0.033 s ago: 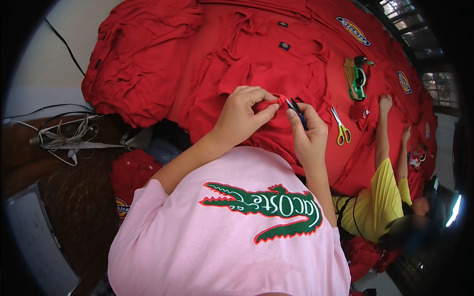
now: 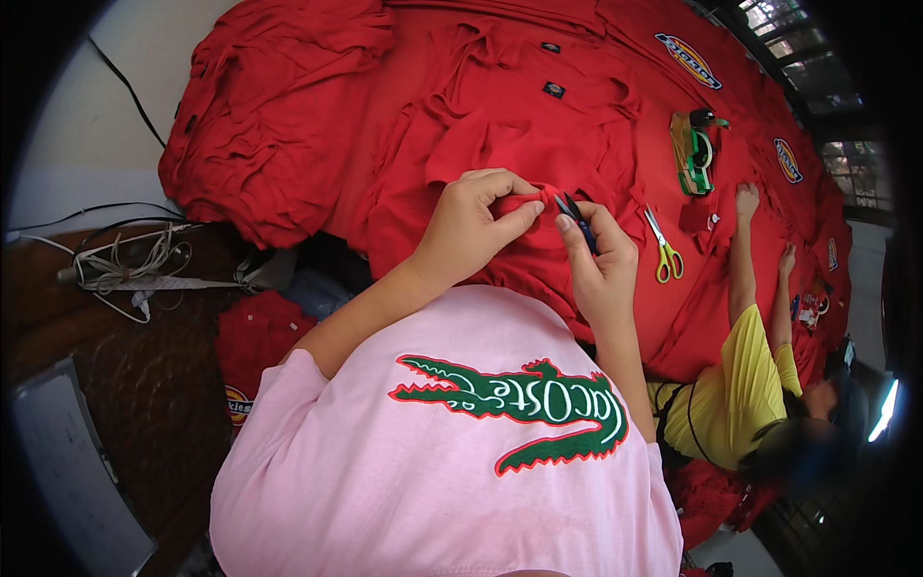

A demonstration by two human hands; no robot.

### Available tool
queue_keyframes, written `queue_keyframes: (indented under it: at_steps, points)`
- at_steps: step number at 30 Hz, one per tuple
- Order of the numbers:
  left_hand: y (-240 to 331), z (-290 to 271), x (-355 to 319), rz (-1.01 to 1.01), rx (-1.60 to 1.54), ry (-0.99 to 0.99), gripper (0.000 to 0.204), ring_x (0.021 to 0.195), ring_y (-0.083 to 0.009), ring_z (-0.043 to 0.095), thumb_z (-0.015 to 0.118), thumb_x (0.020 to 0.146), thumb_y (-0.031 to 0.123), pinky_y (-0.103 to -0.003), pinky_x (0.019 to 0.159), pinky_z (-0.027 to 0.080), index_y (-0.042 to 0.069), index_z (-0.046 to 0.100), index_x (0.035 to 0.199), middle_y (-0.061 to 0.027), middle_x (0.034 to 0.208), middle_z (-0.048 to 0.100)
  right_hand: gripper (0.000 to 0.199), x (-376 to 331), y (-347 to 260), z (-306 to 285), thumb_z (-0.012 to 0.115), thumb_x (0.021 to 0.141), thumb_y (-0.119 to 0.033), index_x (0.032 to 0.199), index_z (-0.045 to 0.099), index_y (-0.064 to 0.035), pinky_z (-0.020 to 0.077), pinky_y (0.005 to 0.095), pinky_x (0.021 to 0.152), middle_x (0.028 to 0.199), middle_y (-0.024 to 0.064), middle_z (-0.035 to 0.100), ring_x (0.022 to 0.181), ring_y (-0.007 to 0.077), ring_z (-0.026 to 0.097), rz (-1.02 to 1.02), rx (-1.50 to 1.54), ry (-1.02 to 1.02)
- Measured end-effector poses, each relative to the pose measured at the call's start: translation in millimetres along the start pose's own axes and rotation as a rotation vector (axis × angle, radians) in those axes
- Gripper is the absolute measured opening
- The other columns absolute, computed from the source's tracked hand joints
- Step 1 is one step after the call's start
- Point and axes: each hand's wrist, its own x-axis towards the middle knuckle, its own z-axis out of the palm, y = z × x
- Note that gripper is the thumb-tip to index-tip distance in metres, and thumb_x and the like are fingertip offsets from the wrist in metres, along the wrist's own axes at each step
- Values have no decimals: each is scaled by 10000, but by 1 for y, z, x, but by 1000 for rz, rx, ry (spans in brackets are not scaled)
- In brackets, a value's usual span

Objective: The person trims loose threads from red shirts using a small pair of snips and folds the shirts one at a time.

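Observation:
My left hand [image 2: 469,226] pinches a fold of a red shirt [image 2: 529,144] between thumb and fingertips. A pair of thread snips [image 2: 581,227] with a dark blue handle is gripped in my right hand [image 2: 604,262]. Its two pointed blades stand slightly apart, right beside the pinched fold and close to my left fingertips. The shirt lies rumpled before me on more red fabric. Whether the blades touch a thread is too small to tell.
Yellow-handled scissors [image 2: 664,252] and a green tape dispenser [image 2: 694,154] lie on red fabric to my right. There a co-worker in a yellow shirt [image 2: 735,389] reaches in with a hand [image 2: 746,200]. A red garment heap [image 2: 279,115] rises at left, above tangled cables [image 2: 135,260].
The snips in my right hand have shifted slightly left, toward the pinched fold. The co-worker's arms have moved a little. My left hand keeps its place.

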Motion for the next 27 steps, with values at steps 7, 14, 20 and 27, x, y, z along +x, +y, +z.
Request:
queue_keyframes:
  at_steps: [7,14,20,27]
  points:
    - [-2,3,-3,-171,-341,-58,110,955,-72,655,707,950,26,-218,825,524,-17,736,1047,-34,991,725,129,-3,-2,10,709,983,-124,1028,696,-3,331,254,501,642,3,512,568,55,428,-91,17,-10]
    - [-1,0,-6,-91,-213,-33,90,950,-77,658,707,946,14,-230,843,535,-15,729,1028,-32,990,710,131,-6,3,18,698,995,-125,1021,690,2,330,248,511,650,-15,506,588,41,422,-7,138,-12]
    - [-10,12,-14,-137,-378,89,83,931,-65,652,711,951,7,-226,847,532,-12,715,1032,-17,980,710,147,-10,3,29,654,1038,-142,1028,689,1,346,222,517,684,-58,522,618,20,440,74,283,-1]
    - [-9,14,-12,-162,-385,65,84,928,-53,644,714,963,33,-221,851,528,-1,718,1040,-11,962,721,160,-11,9,27,644,1044,-146,1052,688,7,463,206,553,745,-37,569,629,11,473,156,465,67]
